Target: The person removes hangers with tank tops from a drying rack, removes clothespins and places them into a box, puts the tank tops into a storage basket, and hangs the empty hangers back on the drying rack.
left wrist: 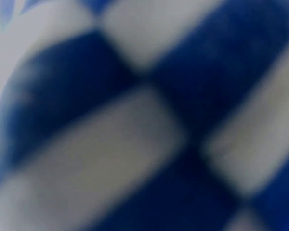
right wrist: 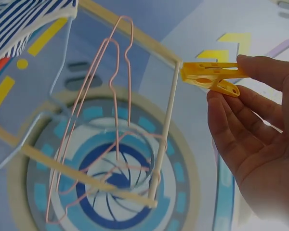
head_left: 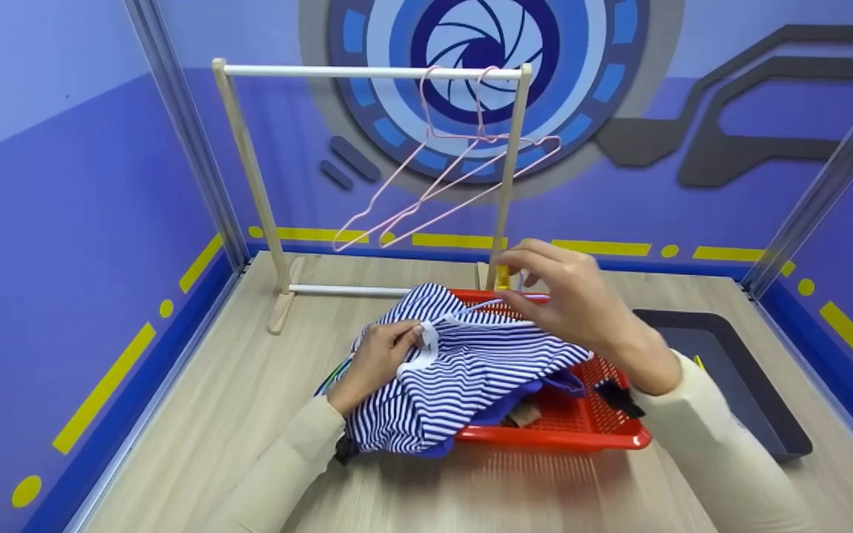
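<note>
My left hand (head_left: 376,361) grips a navy-and-white striped shirt (head_left: 482,363) by its white collar. The shirt lies spread over a red basket (head_left: 623,442). Part of a pale blue hanger (right wrist: 63,62) comes out of the shirt at the neck, its hook clearest in the right wrist view. Held up above the basket's back edge, my right hand (head_left: 578,300) pinches a yellow clothes peg (right wrist: 212,72) between thumb and fingers. The peg's jaws clamp nothing. Blurred stripes of the shirt (left wrist: 91,159) fill the left wrist view.
Behind the basket stands a wooden clothes rack (head_left: 254,163) with two pink hangers (head_left: 397,178) on its white rail. A dark grey tray (head_left: 737,392) lies to the right, with something yellow inside, partly hidden by my arm. Purple cloth (head_left: 508,403) shows under the shirt.
</note>
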A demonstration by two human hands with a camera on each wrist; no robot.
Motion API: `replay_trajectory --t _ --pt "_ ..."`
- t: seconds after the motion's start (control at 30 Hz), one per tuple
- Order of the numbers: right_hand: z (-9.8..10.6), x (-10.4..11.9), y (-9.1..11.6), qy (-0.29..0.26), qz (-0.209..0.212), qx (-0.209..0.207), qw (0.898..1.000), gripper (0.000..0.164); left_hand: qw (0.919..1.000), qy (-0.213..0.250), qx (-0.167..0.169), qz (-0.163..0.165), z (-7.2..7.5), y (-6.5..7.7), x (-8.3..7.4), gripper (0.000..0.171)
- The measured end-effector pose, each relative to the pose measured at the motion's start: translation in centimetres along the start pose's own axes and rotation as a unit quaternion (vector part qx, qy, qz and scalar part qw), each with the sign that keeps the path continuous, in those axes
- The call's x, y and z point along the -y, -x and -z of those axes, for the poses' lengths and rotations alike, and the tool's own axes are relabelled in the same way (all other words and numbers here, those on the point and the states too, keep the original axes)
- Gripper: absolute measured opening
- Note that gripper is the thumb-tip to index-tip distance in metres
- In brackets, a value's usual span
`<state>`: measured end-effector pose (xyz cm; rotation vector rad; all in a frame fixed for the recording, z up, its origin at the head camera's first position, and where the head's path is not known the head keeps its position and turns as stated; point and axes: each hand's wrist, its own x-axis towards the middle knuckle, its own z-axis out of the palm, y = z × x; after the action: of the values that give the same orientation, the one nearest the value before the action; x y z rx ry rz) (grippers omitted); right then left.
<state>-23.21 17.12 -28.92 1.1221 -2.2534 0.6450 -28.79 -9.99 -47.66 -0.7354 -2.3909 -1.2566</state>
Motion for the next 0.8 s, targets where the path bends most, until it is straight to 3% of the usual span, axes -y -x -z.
replay_trajectory --t 0.37,0.6,0.8 --pt "3.8 -3.9 4.7 0.072 -0.064 -0.036 0.995 0.035 1.0 -0.004 -0.003 0.001 0.0 0.0 0.0 0.025" --pt "4.6 -8.1 8.7 0.097 -0.105 -0.038 0.989 0.034 0.9999 -0.006 -0.002 0.009 0.1 0.2 0.0 0.023" --pt "5.2 -12.1 12.4 0.128 -0.166 -0.026 0.977 0.032 1.0 0.0 -0.004 0.001 0.0 0.1 0.0 0.024"
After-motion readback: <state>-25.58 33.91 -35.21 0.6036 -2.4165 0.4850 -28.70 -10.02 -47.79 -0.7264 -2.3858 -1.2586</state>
